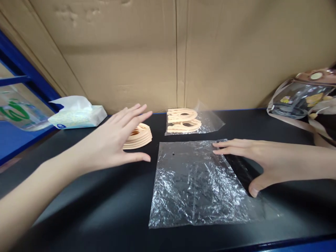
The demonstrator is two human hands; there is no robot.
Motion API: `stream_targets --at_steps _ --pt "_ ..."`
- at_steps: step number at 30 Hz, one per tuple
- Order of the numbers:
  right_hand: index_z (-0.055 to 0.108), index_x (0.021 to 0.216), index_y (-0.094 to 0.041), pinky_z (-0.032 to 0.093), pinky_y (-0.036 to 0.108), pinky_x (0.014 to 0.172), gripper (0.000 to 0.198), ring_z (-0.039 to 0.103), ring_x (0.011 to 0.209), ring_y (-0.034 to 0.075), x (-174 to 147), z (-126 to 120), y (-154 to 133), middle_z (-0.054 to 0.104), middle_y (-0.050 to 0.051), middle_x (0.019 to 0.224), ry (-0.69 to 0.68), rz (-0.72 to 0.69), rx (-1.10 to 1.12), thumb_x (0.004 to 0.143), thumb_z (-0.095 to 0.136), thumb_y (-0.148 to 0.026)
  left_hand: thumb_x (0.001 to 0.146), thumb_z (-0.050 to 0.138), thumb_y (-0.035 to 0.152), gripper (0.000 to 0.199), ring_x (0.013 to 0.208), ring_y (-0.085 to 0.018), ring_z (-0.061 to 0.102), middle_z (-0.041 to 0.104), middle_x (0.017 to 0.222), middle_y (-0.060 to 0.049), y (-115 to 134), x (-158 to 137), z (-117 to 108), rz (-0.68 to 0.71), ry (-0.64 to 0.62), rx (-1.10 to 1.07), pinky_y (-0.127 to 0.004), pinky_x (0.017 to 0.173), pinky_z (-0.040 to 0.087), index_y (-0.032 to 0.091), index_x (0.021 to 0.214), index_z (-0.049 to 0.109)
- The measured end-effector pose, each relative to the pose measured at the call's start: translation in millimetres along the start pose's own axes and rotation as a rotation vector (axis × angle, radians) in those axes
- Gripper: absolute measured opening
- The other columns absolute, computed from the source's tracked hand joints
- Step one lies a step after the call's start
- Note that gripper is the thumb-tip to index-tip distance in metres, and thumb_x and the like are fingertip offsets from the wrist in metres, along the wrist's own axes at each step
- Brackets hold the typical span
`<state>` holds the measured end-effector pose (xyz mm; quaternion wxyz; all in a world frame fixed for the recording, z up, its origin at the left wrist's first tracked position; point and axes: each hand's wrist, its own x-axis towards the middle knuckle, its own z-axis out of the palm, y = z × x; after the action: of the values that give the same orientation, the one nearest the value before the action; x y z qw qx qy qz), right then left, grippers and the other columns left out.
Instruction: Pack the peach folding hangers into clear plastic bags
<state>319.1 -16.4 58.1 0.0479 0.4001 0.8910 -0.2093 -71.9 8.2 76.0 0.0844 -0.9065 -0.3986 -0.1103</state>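
Observation:
My left hand (123, 134) hovers with fingers spread and thumb apart, holding nothing. Partly behind its fingers is a stack of peach-coloured ribbed pieces (140, 138) with an oval opening. My right hand (249, 157) is open too, its fingertips at the upper right edge of a clear plastic bag (194, 185) that lies flat and crinkled on the black table. Whether those fingertips press on the bag I cannot tell. Behind this bag, another clear bag (211, 122) contains two peach ribbed pieces (183, 126) with oval openings.
A tissue pack (78, 115) sits at the back left. Beside it, beyond a blue frame (26, 70), is a clear bag with green print (18, 110). At the right back lies a transparent bottle (299, 98) with a strap. A cardboard wall (126, 59) closes off the rear.

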Motion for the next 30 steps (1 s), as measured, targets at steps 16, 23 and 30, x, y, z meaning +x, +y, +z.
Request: stream_targets --at_steps 16,23,30 --pt "0.059 0.127 -0.03 0.042 0.048 0.103 0.063 0.049 0.127 0.031 3.5 2.2 1.3 0.054 0.005 0.14 0.192 -0.069 -0.046 0.072 0.071 -0.056 0.08 0.041 0.075 0.091 0.106 -0.028 0.057 0.055 0.119 -0.005 -38.4 2.0 16.0 -0.07 -0.101 0.167 -0.039 0.094 0.046 0.007 0.139 0.04" --pt "0.064 0.106 -0.027 0.048 0.039 0.087 0.025 0.061 0.1 0.022 9.3 0.6 -11.1 0.067 0.003 0.106 0.447 -0.124 0.034 0.085 0.063 -0.04 0.082 0.035 0.077 0.088 0.101 -0.023 0.057 0.053 0.116 -0.003 -39.6 2.1 19.1 0.104 0.068 0.159 -0.039 0.086 0.051 0.014 0.143 0.034" --pt "0.061 0.099 -0.028 0.045 0.026 0.077 0.012 0.058 0.086 0.013 15.9 17.5 -57.9 0.064 -0.003 0.096 0.365 -0.119 0.572 0.087 0.063 -0.028 0.069 0.052 0.08 0.102 0.109 -0.032 0.057 0.058 0.119 -0.015 53.9 5.2 14.1 0.174 0.183 -0.036 -0.044 0.091 0.048 0.015 0.144 0.03"
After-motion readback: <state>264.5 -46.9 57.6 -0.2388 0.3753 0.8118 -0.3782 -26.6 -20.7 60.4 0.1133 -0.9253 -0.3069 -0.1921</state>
